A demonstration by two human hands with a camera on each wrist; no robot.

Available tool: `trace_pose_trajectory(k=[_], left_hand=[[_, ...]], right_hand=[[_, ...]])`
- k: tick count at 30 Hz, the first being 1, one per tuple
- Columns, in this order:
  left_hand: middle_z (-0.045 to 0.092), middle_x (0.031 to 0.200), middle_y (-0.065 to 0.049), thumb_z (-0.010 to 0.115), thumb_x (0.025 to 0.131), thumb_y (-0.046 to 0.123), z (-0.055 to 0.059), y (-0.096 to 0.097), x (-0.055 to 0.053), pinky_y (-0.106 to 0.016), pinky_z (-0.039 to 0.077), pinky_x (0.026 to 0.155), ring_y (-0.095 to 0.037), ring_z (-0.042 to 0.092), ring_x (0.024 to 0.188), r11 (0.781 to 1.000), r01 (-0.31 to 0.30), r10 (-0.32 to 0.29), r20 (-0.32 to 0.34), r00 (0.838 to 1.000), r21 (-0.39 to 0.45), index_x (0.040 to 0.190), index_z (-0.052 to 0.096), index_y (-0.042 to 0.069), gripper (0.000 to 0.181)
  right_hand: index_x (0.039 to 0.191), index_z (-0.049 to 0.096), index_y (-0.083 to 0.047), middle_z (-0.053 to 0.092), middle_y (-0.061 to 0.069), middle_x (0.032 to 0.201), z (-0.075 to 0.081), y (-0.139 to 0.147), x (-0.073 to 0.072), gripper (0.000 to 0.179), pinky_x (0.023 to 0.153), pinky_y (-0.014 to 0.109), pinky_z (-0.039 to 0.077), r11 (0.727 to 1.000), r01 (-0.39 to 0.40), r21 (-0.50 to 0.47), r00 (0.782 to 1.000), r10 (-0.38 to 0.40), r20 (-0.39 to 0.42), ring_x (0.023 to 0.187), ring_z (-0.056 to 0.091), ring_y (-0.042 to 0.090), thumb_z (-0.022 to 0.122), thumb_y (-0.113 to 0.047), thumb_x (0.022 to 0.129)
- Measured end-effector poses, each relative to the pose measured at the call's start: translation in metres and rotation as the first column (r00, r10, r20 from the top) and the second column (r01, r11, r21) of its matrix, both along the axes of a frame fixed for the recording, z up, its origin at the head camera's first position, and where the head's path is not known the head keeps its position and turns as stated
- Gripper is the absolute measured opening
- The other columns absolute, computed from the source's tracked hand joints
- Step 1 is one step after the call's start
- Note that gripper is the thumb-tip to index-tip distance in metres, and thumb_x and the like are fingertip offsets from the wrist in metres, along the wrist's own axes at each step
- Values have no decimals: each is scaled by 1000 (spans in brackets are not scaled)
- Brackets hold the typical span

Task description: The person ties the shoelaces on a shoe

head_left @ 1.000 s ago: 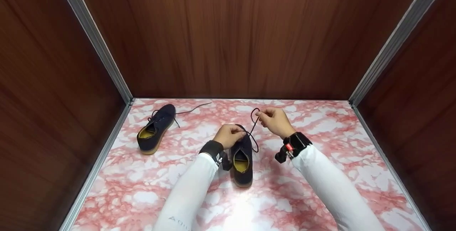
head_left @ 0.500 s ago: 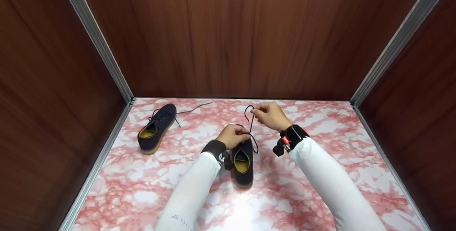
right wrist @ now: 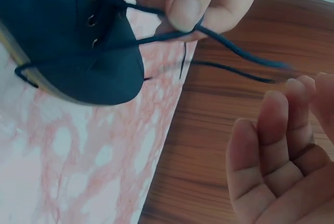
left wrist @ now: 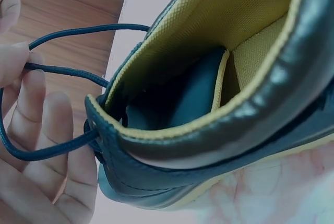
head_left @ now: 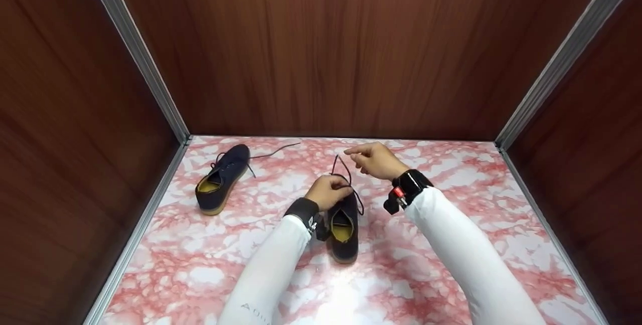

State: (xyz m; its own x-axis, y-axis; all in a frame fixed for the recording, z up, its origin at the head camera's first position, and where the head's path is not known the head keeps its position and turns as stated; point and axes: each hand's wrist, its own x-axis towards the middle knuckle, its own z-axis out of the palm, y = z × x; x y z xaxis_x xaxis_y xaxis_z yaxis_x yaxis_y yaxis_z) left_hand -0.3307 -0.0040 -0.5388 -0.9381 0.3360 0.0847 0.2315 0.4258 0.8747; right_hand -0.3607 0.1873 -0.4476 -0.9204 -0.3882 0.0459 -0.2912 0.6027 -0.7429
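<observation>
A dark navy lace-up shoe with a yellow lining sits on the table, toe pointing away. Over its eyelets, my left hand pinches the crossed shoelace between thumb and fingers. One strand of lace loops down the shoe's right side, and a free end rises beyond the left hand. Just right of that end is my right hand, holding nothing, index finger extended and the others loosely bent. In the left wrist view, lace strands run from the shoe opening to the left fingers.
A matching navy shoe lies at the left, its lace trailing toward the back. Brown wood-look panels with grey metal corner strips wall in the red-and-white marbled tabletop at the back and sides.
My right hand has moved slightly left with the lace and let go of it; the free end now stands up left of its fingertips. My left hand keeps its pinch over the shoe.
</observation>
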Motion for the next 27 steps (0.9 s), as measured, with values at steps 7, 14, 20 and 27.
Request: trace_pose_trajectory(k=[7,14,20,27], left_hand=[[65,78,7,71,98,20,-4,-4,2,-19,51,67,-7,61,69,996,-19,13,68,998,82,101,77,4,17],[62,76,8,70,98,20,-5,-7,2,-19,51,69,-6,62,69,995,-47,40,84,996,86,101,76,2,19],[63,78,8,70,98,21,-3,-8,3,-19,52,70,-6,62,69,993,-58,48,93,994,102,99,75,2,20],[63,79,7,69,98,20,-3,-8,4,-18,52,70,-8,63,71,988,-63,47,120,992,137,98,75,1,20]], right_hand=[[131,72,-8,70,13,85,-10,20,-4,30,62,20,52,999,10,35,1000,-10,-4,67,61,11,55,-14,106],[118,76,-5,74,19,95,-27,46,-3,23,63,20,53,997,53,60,998,-51,-37,71,66,15,61,-15,105],[110,78,-5,73,12,84,-47,60,0,20,66,24,54,993,84,80,996,-82,-26,71,68,15,64,-19,104],[109,78,-6,75,9,87,-67,65,7,18,65,23,53,996,48,77,998,-50,26,69,65,12,67,-17,102]])
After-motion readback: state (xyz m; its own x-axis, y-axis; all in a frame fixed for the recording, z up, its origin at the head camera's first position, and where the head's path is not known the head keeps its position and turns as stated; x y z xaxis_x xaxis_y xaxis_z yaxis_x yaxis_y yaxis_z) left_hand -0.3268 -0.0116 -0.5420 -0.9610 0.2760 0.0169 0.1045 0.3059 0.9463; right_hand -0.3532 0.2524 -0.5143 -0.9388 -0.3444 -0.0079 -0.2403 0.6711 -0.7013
